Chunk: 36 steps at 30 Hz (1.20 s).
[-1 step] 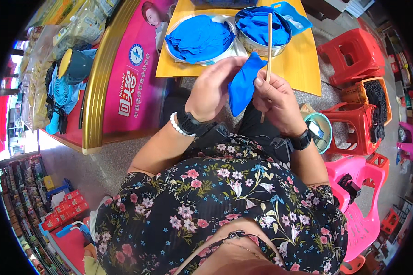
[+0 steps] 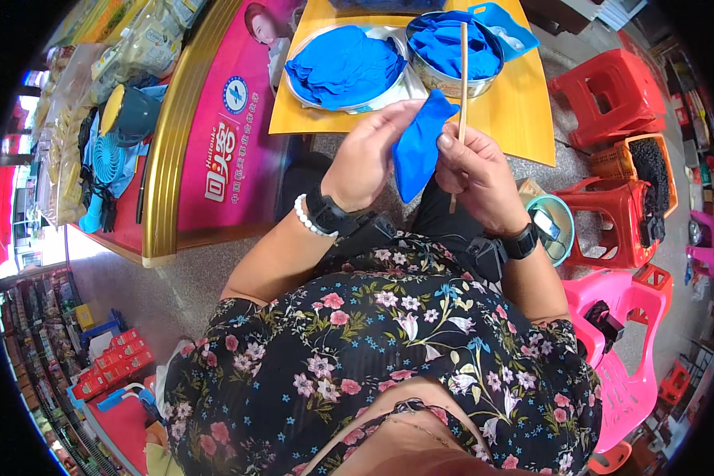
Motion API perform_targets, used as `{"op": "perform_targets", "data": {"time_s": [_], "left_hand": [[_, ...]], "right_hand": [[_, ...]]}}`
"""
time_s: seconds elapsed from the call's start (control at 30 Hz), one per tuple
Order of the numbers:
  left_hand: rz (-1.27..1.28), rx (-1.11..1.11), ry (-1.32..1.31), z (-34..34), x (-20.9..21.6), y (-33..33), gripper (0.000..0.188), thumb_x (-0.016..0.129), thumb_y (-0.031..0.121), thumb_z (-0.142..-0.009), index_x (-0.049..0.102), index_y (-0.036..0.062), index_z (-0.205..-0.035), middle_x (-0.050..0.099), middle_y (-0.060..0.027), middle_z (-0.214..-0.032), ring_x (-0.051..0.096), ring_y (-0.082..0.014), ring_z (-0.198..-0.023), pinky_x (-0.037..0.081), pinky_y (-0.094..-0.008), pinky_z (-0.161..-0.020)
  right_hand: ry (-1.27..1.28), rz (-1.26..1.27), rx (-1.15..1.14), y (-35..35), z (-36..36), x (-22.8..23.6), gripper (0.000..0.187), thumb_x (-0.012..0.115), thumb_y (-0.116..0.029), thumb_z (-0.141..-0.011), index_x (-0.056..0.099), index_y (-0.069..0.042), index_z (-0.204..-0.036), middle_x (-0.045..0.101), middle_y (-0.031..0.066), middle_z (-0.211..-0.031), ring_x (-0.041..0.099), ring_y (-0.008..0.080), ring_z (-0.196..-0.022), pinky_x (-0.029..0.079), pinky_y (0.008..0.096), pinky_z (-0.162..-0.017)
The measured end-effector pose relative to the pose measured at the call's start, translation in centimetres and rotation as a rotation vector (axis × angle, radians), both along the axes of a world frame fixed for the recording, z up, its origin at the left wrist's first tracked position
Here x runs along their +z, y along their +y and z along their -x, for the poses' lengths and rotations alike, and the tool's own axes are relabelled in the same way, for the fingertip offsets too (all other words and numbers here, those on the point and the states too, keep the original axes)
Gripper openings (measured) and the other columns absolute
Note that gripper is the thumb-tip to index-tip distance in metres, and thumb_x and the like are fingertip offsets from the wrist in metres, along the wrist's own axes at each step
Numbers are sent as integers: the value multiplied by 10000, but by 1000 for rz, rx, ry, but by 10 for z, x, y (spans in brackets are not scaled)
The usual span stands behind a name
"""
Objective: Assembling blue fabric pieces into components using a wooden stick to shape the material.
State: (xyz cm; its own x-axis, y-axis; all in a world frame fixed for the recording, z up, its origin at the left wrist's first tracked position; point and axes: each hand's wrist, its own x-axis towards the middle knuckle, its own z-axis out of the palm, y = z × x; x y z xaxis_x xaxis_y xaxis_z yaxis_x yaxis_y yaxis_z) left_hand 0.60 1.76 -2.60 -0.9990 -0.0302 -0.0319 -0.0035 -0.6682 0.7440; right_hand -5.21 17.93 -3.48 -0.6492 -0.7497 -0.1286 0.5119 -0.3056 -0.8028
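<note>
A small blue fabric piece (image 2: 420,151), pointed at its lower end and stretched smooth, hangs between my hands above my lap. My left hand (image 2: 365,163) holds it from the left, with the fingertips hidden behind the cloth. My right hand (image 2: 480,176) is closed, its thumb pressing the fabric's right edge. A thin wooden stick (image 2: 463,71) stands nearly upright in that same hand and sticks out below the fingers. Beyond my hands, flat blue cloth pieces (image 2: 345,67) lie heaped on a white plate (image 2: 291,89), and a round tin (image 2: 444,82) holds more crumpled blue cloth (image 2: 456,47).
A yellow board (image 2: 523,119) carries the plate, the tin and a light-blue plastic container (image 2: 512,36). A gold-edged pink counter (image 2: 163,159) stands left. On the right are red stools (image 2: 611,91), a pink chair (image 2: 631,389) and a pale green bucket (image 2: 559,208).
The stick's top end has tipped very slightly to the left. My hands and the blue fabric piece are otherwise almost in the same place.
</note>
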Motion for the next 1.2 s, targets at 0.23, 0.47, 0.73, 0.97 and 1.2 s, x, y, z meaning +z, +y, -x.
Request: {"op": "perform_targets", "data": {"time_s": [0.23, 0.47, 0.73, 0.97, 1.2], "left_hand": [[525, -119, 166, 3, 6, 5, 325, 599, 113, -880, 532, 14, -1183, 595, -4, -998, 556, -57, -850, 460, -210, -757], [653, -52, 95, 6, -5, 0, 240, 574, 81, -889, 560, 20, -1121, 605, -11, -1015, 568, -75, -882, 465, -227, -786], [70, 361, 78, 17, -1, -16, 177, 506, 115, -934, 542, 48, -1094, 619, -35, -987, 604, -110, -866, 506, -264, -766], [138, 404, 143, 13, -2, -19, 143, 474, 153, -955, 537, 64, -1048, 614, -56, -919, 608, -133, -832, 536, -296, -709], [326, 552, 213, 18, -8, -20, 176, 488, 153, -951, 535, 59, -1092, 614, -29, -942, 597, -115, -835, 504, -259, -761]], "right_hand": [[-56, -46, -55, -2, -1, -2, 72, 568, -124, -886, 602, -63, -903, 495, -60, -652, 366, 14, -491, 264, 173, -432], [140, -180, -204, -3, -6, 4, 146, 597, -105, -868, 571, -59, -1005, 491, -78, -676, 381, 1, -515, 287, 172, -447], [283, -235, -117, 14, -8, 10, 279, 434, -274, -976, 564, -33, -1029, 394, -68, -657, 330, 5, -582, 258, 166, -489], [540, -376, -42, 20, -12, -11, 254, 467, -193, -965, 611, 2, -1040, 443, -49, -696, 370, 35, -624, 314, 188, -545], [531, -381, -57, 23, -12, -4, 241, 476, -170, -956, 621, 9, -1027, 484, -35, -712, 396, 49, -636, 346, 205, -563]]}}
